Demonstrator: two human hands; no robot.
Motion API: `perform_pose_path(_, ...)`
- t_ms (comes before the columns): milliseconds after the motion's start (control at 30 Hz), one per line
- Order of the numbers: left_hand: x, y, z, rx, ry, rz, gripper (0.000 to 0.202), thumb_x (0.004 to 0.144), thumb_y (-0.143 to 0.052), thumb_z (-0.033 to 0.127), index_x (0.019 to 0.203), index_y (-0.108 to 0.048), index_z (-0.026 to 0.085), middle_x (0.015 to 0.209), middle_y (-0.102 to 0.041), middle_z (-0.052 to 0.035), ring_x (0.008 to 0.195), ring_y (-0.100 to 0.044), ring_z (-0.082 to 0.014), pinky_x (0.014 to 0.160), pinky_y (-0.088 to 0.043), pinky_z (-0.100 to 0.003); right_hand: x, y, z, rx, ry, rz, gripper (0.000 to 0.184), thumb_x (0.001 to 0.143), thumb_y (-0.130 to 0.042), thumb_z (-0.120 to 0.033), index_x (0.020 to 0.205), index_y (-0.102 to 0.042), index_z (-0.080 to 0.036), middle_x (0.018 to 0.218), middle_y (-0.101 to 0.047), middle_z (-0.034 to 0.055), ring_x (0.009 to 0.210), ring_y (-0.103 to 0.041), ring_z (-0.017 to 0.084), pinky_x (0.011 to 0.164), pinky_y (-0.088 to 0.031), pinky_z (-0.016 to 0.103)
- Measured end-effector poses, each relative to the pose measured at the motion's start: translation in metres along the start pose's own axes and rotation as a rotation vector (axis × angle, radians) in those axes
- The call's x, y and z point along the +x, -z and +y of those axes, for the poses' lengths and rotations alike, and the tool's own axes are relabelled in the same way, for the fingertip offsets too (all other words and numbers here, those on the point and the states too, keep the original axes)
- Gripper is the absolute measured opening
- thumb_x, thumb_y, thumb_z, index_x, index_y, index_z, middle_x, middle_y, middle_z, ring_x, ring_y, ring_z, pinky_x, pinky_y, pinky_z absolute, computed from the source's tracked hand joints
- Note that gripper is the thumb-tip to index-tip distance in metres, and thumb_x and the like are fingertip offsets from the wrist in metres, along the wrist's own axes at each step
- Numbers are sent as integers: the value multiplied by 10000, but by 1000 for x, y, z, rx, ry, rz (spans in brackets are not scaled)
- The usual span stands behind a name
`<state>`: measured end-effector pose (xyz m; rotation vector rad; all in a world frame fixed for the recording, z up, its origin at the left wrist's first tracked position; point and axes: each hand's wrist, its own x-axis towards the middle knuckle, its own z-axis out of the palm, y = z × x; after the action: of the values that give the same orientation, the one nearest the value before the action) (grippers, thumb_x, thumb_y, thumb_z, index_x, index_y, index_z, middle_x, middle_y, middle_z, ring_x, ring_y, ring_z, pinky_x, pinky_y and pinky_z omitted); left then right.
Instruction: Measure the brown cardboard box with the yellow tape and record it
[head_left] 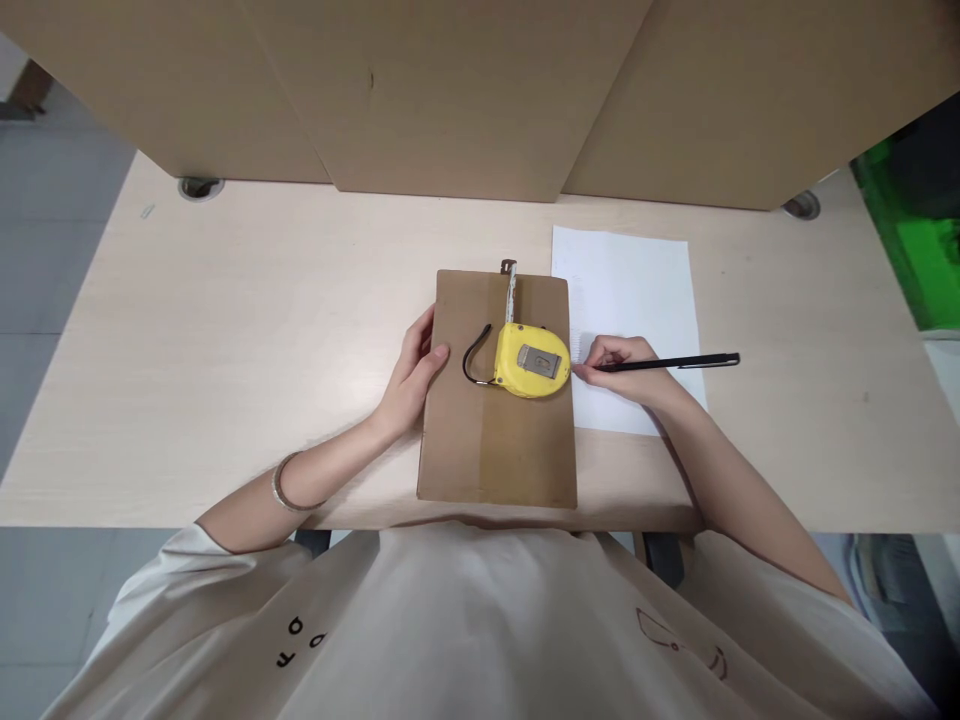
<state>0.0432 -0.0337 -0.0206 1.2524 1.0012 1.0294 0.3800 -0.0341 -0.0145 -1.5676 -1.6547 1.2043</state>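
Note:
A brown cardboard box (pixel 457 440) stands on the table in front of me, a strip of tape down its top. My left hand (pixel 414 372) grips its left side, thumb on the top edge and the other fingers mostly hidden. On the box lies a yellow tape measure (pixel 534 385) with a black wrist strap; a short length of its blade reaches to the far edge. To the right, my right hand (pixel 619 362) pinches a black pen (pixel 697 361) and rests over a white sheet of paper (pixel 637 290), close beside the box.
Tall cardboard panels (pixel 450 100) stand along the back of the light wooden table (pixel 262 300). Round cable holes sit at the back left (pixel 201 188) and back right (pixel 802 205). A green object (pixel 919 260) shows past the table's right edge.

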Motion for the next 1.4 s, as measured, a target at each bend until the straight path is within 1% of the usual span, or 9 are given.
perform_pose_path(400,0,0,1,11,5,10,637,980,-616,588,1536,-455,322,1727,-410,-69,1635,-342,-308,1339,-338,-506,3,1,-1,-14,-8,0,395,638,-827,-417,567,-512,-189,541,-484,0,523,-384,88,514,-280,245)
perform_pose_path(533,0,0,-1,10,-2,-6,631,990,-602,587,1548,-441,340,1737,-396,-55,1643,-326,-305,1341,-333,-500,-1,7,-2,-21,-60,49,494,814,-748,-557,614,-466,-206,520,-462,14,514,-388,114,529,-296,277)
perform_pose_path(633,0,1,-2,6,-6,-9,644,985,-608,594,1550,-438,337,1735,-398,-56,1642,-325,-305,1341,-334,-498,-6,18,-3,-290,-171,240,561,913,-682,-595,583,-441,-210,517,-416,44,539,-378,153,578,-279,322)
perform_pose_path(733,0,0,-1,6,-3,-6,636,985,-609,592,1544,-446,338,1736,-396,-51,1645,-320,-303,1342,-334,-490,-7,27,-5,-609,-295,417,540,861,-753,-548,556,-447,-223,534,-382,70,636,-462,235,654,-291,344)
perform_pose_path(967,0,-1,0,-12,-1,9,649,966,-633,597,1530,-465,321,1728,-413,-67,1635,-348,-310,1347,-333,-506,-5,22,-3,-868,-457,401,479,922,-634,-582,660,-535,-193,660,-537,152,772,-610,346,734,-377,411)
perform_pose_path(1067,0,-1,1,-19,2,18,641,963,-639,596,1523,-476,331,1729,-415,-58,1635,-347,-307,1345,-342,-505,-9,19,-7,-943,-284,521,494,974,-547,-594,865,-680,-131,885,-658,243,914,-644,399,761,-437,460)
perform_pose_path(1167,0,-2,1,-25,11,16,631,976,-627,581,1533,-463,335,1740,-394,-53,1642,-331,-306,1352,-329,-504,-16,11,-25,-831,87,577,629,1042,-400,-613,1085,-747,-89,1023,-677,241,1033,-628,390,873,-472,510)
perform_pose_path(1267,0,-2,0,-37,12,14,646,973,-627,581,1538,-448,324,1741,-384,-63,1646,-322,-308,1358,-313,-505,-21,-10,-54,-756,407,451,717,1069,-300,-641,1272,-731,-106,1125,-677,216,1079,-603,351,942,-462,520)
perform_pose_path(1400,0,-3,1,-60,24,17,636,977,-624,558,1535,-439,316,1741,-392,-66,1634,-352,-309,1341,-345,-501,-22,-44,-86,-847,519,316,665,992,-453,-688,1275,-682,-130,1321,-659,205,1221,-553,385,966,-435,532)
